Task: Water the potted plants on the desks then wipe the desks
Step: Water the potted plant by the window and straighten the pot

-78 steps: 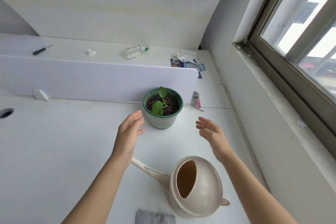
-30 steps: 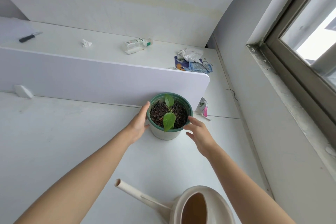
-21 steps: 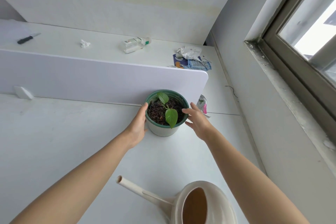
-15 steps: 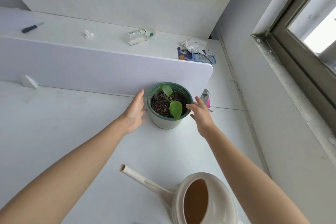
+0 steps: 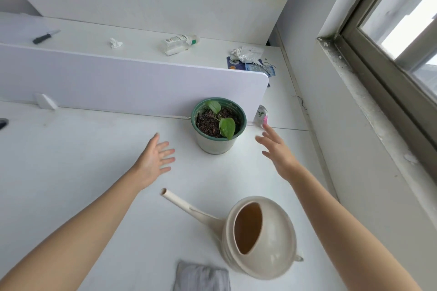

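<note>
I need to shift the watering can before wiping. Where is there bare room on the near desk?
Widest: left of the left hand, up to the divider. Smaller: between plant pot and watering can. Crowded: near edge, with can and grey cloth.

We stretch both bare arms forward, the forearms coming in from the lower corners of the view. Our left hand point(image 5: 153, 160) is spread flat, thumb pointing away from us, its fingers point(image 5: 166, 151) straight and splayed. Our right hand point(image 5: 279, 152) shows its back, its fingers point(image 5: 268, 129) extended and slightly parted. Both are empty and well apart.
</note>
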